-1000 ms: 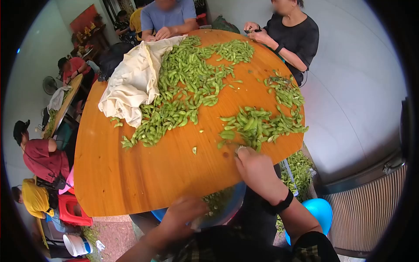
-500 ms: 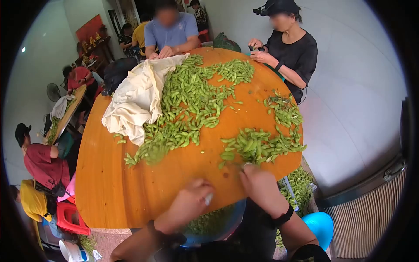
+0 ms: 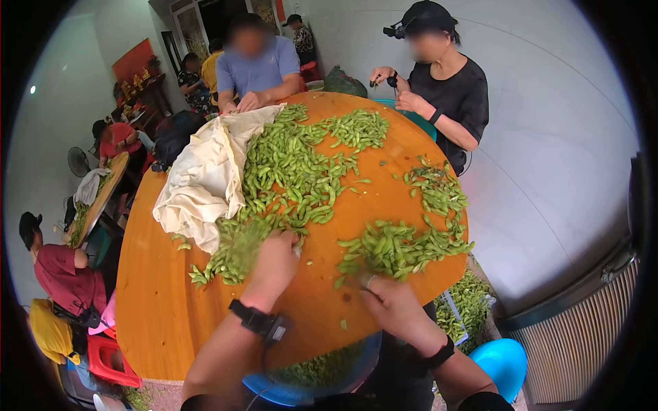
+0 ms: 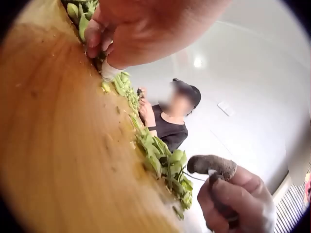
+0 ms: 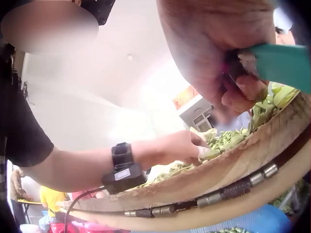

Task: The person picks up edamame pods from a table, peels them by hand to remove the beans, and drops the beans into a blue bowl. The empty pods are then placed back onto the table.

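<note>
Green soybean pods [image 3: 295,157] lie heaped along the left and middle of the round wooden table. My left hand [image 3: 274,264] reaches to this heap's near edge, its fingers curled at a pod and its thumb wrapped in white. At the right table edge my right hand [image 3: 394,305] curls round a thin dark tool [image 4: 221,194], whose kind I cannot tell. A dark cover [image 4: 209,165] sits on its index finger. A teal piece [image 5: 284,68] shows beside that hand in the right wrist view. Just beyond it lies a smaller heap of pods [image 3: 397,246].
A cream cloth [image 3: 202,178] covers part of the main heap. A blue basin [image 3: 301,394] with green bits sits below the table's front edge. One person in black [image 3: 449,103] and one in blue [image 3: 257,68] sit around the table [image 3: 171,329]. A blue stool [image 3: 504,366] stands right.
My left hand has risen from below the table's front edge, forward over the table to the pod heap. The right hand stays near the small heap. The head view has tilted up.
</note>
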Available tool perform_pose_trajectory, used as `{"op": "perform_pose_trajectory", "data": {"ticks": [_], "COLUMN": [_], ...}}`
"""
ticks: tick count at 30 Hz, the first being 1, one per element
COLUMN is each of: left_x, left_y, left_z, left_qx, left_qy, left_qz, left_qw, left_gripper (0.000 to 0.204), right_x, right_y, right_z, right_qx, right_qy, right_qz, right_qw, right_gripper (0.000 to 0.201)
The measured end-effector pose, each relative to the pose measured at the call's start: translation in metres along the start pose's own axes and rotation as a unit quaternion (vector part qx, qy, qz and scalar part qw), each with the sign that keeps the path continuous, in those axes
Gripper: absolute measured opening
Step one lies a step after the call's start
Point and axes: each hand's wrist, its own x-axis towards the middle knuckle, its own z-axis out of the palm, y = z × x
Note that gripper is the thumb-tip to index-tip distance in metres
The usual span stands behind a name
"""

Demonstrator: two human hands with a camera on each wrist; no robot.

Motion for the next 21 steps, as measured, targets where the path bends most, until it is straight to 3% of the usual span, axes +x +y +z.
{"op": "perform_pose_trajectory", "data": {"ticks": [2, 3, 4, 5, 7, 8, 9, 11, 17, 21], "left_x": [-0.016, -0.026, -0.039, -0.05, -0.071, -0.076, -0.079, -0.085, -0.089, -0.094], "left_y": [-0.004, 0.003, 0.013, 0.022, 0.032, 0.034, 0.036, 0.037, 0.033, 0.031], "left_z": [-0.009, -0.015, -0.022, -0.027, -0.028, -0.027, -0.026, -0.023, -0.015, -0.011], "left_qx": [-0.043, -0.042, -0.142, -0.24, -0.316, -0.39, -0.393, -0.369, -0.269, -0.275], "left_qy": [0.004, 0.0, -0.04, -0.078, -0.092, -0.099, -0.105, -0.086, -0.045, -0.042], "left_qz": [0.07, 0.069, 0.007, -0.055, -0.084, -0.111, -0.111, -0.033, 0.079, 0.065], "left_qw": [0.997, 0.997, 0.989, 0.966, 0.94, 0.909, 0.907, 0.925, 0.959, 0.958], "left_gripper": [0.024, 0.024, 0.025, 0.027, 0.028, 0.028, 0.028, 0.031, 0.034, 0.034], "right_x": [0.004, 0.007, 0.009, 0.012, 0.015, 0.017, 0.017, 0.016, 0.007, 0.006], "right_y": [0.0, -0.01, -0.017, -0.02, -0.026, -0.029, -0.029, -0.026, -0.029, -0.032], "right_z": [0.001, 0.002, 0.005, 0.009, 0.018, 0.023, 0.025, 0.03, 0.039, 0.046], "right_qx": [-0.002, 0.057, 0.116, 0.118, 0.265, 0.292, 0.292, 0.287, 0.303, 0.321], "right_qy": [-0.016, -0.047, -0.079, -0.078, -0.104, -0.095, -0.092, -0.138, -0.108, -0.097], "right_qz": [-0.013, 0.05, 0.114, 0.12, 0.256, 0.251, 0.257, 0.263, 0.274, 0.289], "right_qw": [1.0, 0.996, 0.983, 0.983, 0.924, 0.918, 0.917, 0.911, 0.906, 0.897], "right_gripper": [0.025, 0.021, 0.017, 0.017, 0.014, 0.017, 0.017, 0.019, 0.018, 0.015]}}
